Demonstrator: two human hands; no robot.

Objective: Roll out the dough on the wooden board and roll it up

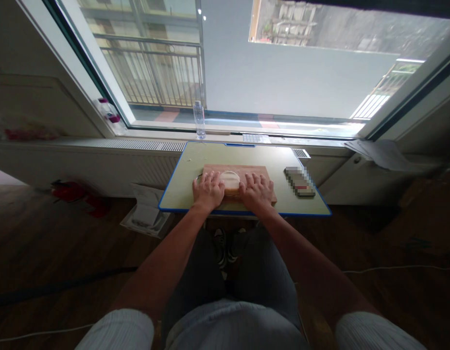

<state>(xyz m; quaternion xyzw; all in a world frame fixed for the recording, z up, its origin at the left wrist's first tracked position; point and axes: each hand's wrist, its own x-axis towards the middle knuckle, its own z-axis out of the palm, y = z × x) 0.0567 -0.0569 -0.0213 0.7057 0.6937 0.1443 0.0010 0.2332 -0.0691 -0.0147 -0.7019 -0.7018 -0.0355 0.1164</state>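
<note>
A flat, pale round of what looks like dough (231, 177) lies on a wooden board (261, 169). My left hand (209, 188) rests at the left of the round, palm down, with its fingers stretched forward over the board. At the right side my right hand (256, 188) lies the same way, fingers spread. Both thumbs point inward, close to the round's edges. A short light-wood-coloured strip shows between the thumbs at the near edge of the round; I cannot tell what it is. Whatever lies under the palms is hidden.
The board sits on a small blue-edged table (174, 189). A phone-like object (300, 181), blurred out, lies at the right. A clear bottle (199, 120) stands on the windowsill, and another bottle (109, 111) is farther left. Papers (378, 151) hang over the sill at right.
</note>
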